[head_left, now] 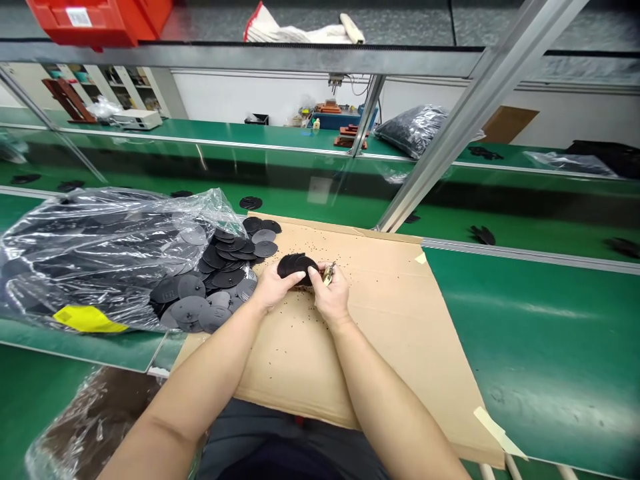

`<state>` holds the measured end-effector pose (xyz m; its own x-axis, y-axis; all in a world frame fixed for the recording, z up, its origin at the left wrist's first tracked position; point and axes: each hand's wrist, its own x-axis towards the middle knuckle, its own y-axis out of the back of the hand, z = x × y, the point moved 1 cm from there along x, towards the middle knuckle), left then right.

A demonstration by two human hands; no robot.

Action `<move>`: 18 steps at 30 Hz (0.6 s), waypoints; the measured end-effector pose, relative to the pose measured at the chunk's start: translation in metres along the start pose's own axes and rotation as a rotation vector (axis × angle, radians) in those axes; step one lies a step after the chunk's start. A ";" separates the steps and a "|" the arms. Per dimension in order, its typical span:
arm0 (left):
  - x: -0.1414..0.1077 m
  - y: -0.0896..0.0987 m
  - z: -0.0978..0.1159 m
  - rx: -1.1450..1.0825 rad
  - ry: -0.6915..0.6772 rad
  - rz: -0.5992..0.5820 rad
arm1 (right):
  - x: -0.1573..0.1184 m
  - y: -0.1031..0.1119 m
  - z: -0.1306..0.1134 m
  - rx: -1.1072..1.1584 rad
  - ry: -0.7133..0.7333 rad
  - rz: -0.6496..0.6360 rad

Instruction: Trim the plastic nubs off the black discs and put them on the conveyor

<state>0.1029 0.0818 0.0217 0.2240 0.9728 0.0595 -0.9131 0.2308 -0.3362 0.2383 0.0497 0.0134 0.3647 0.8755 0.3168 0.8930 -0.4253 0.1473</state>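
I note: red bin, between ten and eleven o'clock (117, 21); white glove (300, 35), twelve; brown board (510, 125), two.

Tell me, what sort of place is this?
Probably a factory workshop: a clear plastic bag holds many black discs, with more heaped at its mouth, what looks like a green conveyor belt runs behind, and a red plastic bin sits on the overhead shelf.
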 end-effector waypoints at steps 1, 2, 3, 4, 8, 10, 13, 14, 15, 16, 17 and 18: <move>0.000 0.000 0.000 0.019 -0.004 -0.005 | 0.000 0.000 0.000 -0.001 -0.002 0.005; 0.000 0.001 -0.001 0.034 -0.008 -0.006 | 0.000 -0.001 -0.001 -0.003 -0.005 0.012; 0.000 0.001 -0.001 0.046 -0.013 -0.006 | 0.000 0.000 -0.002 -0.004 -0.005 0.019; 0.000 0.002 -0.002 0.054 -0.018 -0.006 | 0.000 0.000 -0.003 -0.002 -0.003 0.023; 0.000 0.003 -0.001 0.019 -0.009 -0.053 | 0.003 0.004 -0.005 -0.007 0.030 -0.094; 0.000 0.004 -0.001 0.000 0.010 -0.073 | 0.006 0.008 -0.005 -0.018 0.049 -0.227; 0.000 0.006 -0.001 0.008 0.035 -0.074 | 0.009 0.013 -0.004 -0.052 0.050 -0.325; 0.000 0.006 -0.001 0.010 0.040 -0.075 | 0.009 0.014 -0.003 -0.066 0.039 -0.323; 0.001 0.006 -0.001 0.006 0.043 -0.079 | 0.010 0.015 -0.003 -0.080 0.027 -0.317; 0.001 0.006 -0.001 -0.003 0.044 -0.084 | 0.010 0.016 -0.003 -0.093 0.014 -0.316; 0.001 0.006 -0.001 -0.016 0.046 -0.092 | 0.009 0.017 -0.004 -0.103 0.003 -0.323; 0.001 0.006 -0.001 -0.031 0.048 -0.098 | 0.009 0.017 -0.004 -0.110 -0.003 -0.336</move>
<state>0.0981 0.0843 0.0187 0.3287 0.9432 0.0490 -0.8752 0.3237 -0.3595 0.2554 0.0493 0.0229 0.0558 0.9714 0.2306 0.9296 -0.1348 0.3429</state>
